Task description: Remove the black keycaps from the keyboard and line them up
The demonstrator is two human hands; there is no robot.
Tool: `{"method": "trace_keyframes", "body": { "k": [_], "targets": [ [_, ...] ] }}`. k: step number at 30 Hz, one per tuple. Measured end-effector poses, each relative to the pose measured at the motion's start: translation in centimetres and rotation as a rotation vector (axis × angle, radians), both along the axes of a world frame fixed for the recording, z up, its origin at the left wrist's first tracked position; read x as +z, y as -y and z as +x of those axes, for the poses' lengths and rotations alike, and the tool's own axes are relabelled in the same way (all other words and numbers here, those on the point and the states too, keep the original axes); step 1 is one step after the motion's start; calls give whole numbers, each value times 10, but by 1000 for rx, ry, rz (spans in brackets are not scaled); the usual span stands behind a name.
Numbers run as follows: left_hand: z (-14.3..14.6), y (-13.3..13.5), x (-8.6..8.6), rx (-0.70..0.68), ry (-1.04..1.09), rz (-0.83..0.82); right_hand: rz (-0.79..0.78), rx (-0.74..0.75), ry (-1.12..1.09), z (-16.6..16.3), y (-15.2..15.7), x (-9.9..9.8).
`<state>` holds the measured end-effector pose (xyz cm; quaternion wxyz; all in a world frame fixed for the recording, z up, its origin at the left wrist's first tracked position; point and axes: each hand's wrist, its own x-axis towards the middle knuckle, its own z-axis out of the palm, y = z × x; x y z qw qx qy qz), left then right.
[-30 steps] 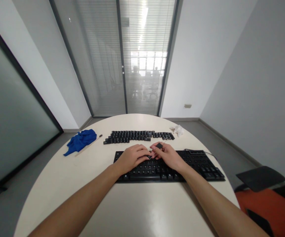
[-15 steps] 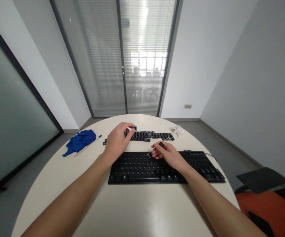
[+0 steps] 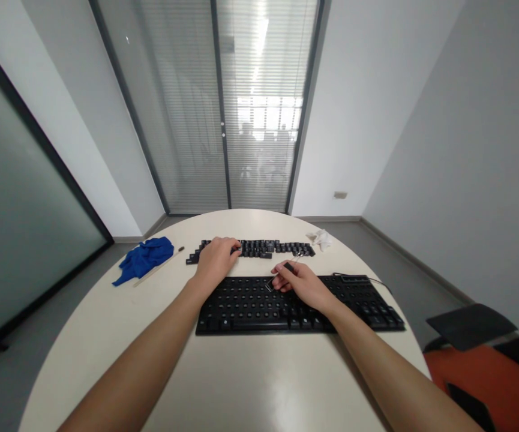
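Note:
A black keyboard [image 3: 254, 325] lies across the table, many of its key positions bare of caps. Beyond it, loose black keycaps [image 3: 257, 247] stand in rows. My left hand [image 3: 216, 259] is over the left part of these rows, thumb and fingers closed on a keycap [image 3: 236, 248] at row level; the palm hides some caps behind it. Just above the keyboard's middle, my right hand [image 3: 299, 281] is closed round a wire keycap puller [image 3: 269, 285] with a dark handle. The puller's wire end points left, over the bare key positions.
A blue cloth [image 3: 146, 259] and a thin wooden-handled brush [image 3: 158, 269] lie at the left. Crumpled white tissue [image 3: 320, 239] rests at the far right, near a metal wire piece [image 3: 302, 254]. An orange chair [image 3: 484, 378] stands beyond the table's right edge.
My left hand has lowered the keycap from above the rows down among the loose caps. My right hand stays over the keyboard with the puller.

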<state>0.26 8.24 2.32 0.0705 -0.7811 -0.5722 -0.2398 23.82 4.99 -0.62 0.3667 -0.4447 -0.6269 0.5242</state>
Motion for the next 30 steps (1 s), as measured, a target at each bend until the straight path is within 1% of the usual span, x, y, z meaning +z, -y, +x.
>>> {"method": "trace_keyframes", "body": {
  "k": [2, 5, 11, 14, 20, 30],
  "targets": [
    [-1, -5, -11, -44, -36, 9, 1, 4, -1, 0, 0, 0],
    [-2, -10, -23, -72, -63, 36, 0, 7, 0, 0, 0, 0],
    [-4, -15, -36, -59, -59, 65, -4, 8, 15, -1, -1, 0],
    [-5, -17, -39, -44, -50, 62, 3, 14, 30, -1, -2, -1],
    [-6, -17, -40, 17, -34, -16, 14, 25, 54, -1, -1, 0],
    [-5, -15, -38, 5, -34, -27, 14, 29, 53, -1, -1, 0]
  ]
}}
